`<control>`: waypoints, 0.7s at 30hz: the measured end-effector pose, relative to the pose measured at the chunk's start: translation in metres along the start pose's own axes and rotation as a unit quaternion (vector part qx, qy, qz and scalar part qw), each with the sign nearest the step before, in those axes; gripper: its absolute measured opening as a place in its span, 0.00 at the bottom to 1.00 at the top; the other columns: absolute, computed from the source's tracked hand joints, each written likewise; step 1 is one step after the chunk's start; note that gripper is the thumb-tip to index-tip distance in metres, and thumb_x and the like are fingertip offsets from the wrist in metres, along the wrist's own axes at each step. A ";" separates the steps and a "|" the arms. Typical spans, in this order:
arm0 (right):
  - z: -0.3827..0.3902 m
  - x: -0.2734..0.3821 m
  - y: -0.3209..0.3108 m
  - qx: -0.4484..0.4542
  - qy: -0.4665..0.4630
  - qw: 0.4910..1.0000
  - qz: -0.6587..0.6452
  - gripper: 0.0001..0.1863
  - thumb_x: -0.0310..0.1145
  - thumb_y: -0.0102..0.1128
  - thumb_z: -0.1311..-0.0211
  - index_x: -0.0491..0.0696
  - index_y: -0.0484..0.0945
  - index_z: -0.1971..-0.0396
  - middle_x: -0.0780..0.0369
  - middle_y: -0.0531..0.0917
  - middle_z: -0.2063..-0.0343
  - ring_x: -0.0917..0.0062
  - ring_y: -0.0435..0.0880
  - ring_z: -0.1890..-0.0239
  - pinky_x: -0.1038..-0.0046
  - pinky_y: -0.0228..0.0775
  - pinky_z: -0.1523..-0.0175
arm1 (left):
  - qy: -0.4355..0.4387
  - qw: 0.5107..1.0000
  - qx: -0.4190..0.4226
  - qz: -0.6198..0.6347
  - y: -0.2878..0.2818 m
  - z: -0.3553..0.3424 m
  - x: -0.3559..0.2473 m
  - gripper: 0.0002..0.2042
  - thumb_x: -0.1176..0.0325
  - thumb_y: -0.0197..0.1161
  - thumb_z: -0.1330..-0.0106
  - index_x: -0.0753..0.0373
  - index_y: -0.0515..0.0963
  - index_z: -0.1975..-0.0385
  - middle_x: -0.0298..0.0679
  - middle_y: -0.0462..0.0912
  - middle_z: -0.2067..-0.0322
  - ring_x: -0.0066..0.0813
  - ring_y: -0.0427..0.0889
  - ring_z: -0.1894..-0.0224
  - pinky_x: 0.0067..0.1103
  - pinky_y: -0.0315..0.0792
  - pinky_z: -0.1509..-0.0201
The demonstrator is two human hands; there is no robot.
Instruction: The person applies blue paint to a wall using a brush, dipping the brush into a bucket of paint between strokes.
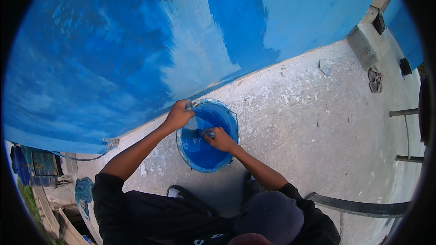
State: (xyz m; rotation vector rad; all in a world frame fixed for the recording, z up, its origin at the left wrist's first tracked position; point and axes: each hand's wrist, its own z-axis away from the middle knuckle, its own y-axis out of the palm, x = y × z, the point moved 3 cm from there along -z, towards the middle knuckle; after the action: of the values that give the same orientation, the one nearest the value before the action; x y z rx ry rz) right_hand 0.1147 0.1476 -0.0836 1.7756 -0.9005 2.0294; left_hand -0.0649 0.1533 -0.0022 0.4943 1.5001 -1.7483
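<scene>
A round bucket of blue paint stands on the floor in front of me, close to the wall. My left hand is closed on its far left rim, where a small greyish piece shows beside the fingers; I cannot make that piece out. Inside the bucket mouth, my right hand grips a short paint-smeared handle. The working end of that tool is hard to tell against the paint. Blue paint fills the lower part of the bucket and coats its inner wall.
Beyond the bucket rises a wall in patchy dark and light blue. The pale rough floor bears white flecks. Sandals lie by a concrete step at right. A dark curved bar is near right; a cloth hangs at left.
</scene>
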 end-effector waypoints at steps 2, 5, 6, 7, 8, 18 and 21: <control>0.002 0.006 -0.002 -0.020 0.016 0.998 -0.058 0.13 0.32 0.55 0.37 0.40 0.81 0.60 0.49 0.82 0.76 0.61 0.83 0.75 0.66 0.73 0.66 | -0.054 0.997 0.040 -0.024 0.001 -0.003 -0.001 0.17 0.70 0.59 0.48 0.78 0.74 0.63 0.55 0.80 0.72 0.39 0.81 0.68 0.32 0.71 0.63; -0.001 0.004 0.002 -0.055 -0.010 0.997 -0.054 0.13 0.31 0.55 0.38 0.40 0.81 0.60 0.47 0.82 0.75 0.56 0.83 0.73 0.64 0.73 0.65 | -0.009 0.999 0.015 -0.045 0.005 -0.005 -0.003 0.20 0.70 0.60 0.49 0.79 0.74 0.58 0.57 0.81 0.69 0.41 0.82 0.67 0.32 0.72 0.62; -0.002 0.003 0.002 -0.068 -0.025 0.997 -0.036 0.12 0.31 0.56 0.38 0.40 0.81 0.60 0.47 0.82 0.75 0.55 0.82 0.72 0.64 0.73 0.64 | -0.010 0.999 0.016 -0.039 0.005 -0.004 -0.004 0.21 0.70 0.60 0.49 0.79 0.74 0.56 0.57 0.81 0.69 0.40 0.82 0.67 0.32 0.72 0.62; -0.002 0.000 0.004 -0.063 -0.024 0.997 -0.032 0.12 0.31 0.56 0.39 0.40 0.81 0.60 0.46 0.81 0.75 0.55 0.82 0.73 0.64 0.73 0.64 | -0.012 0.999 0.016 -0.033 0.006 -0.004 -0.004 0.22 0.71 0.60 0.49 0.79 0.73 0.55 0.56 0.81 0.69 0.40 0.82 0.68 0.32 0.73 0.63; -0.002 -0.002 0.006 -0.059 -0.023 0.998 -0.027 0.12 0.31 0.56 0.39 0.40 0.81 0.60 0.46 0.81 0.76 0.55 0.82 0.73 0.63 0.73 0.65 | -0.014 0.999 0.017 -0.027 0.006 -0.003 -0.004 0.22 0.71 0.60 0.49 0.78 0.73 0.54 0.56 0.81 0.69 0.40 0.82 0.68 0.31 0.73 0.64; 0.003 0.003 0.001 -0.068 -0.035 0.996 -0.040 0.12 0.31 0.55 0.38 0.40 0.82 0.61 0.47 0.81 0.77 0.56 0.82 0.75 0.63 0.73 0.65 | -0.021 1.000 0.011 -0.011 0.004 0.000 -0.003 0.11 0.73 0.59 0.48 0.74 0.70 0.69 0.41 0.71 0.81 0.26 0.72 0.76 0.28 0.66 0.72; 0.000 0.000 -0.006 -0.050 0.026 0.997 -0.050 0.13 0.32 0.56 0.38 0.40 0.82 0.60 0.48 0.82 0.77 0.60 0.83 0.76 0.65 0.73 0.65 | -0.021 0.999 0.021 -0.039 0.004 0.000 -0.005 0.20 0.71 0.59 0.48 0.78 0.74 0.57 0.48 0.79 0.76 0.34 0.80 0.73 0.30 0.71 0.69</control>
State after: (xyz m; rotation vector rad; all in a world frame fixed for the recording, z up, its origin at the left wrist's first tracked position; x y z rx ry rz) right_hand 0.1183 0.1520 -0.0824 1.6734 -0.8637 1.9237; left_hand -0.0591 0.1551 -0.0014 0.4219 1.4741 -1.8428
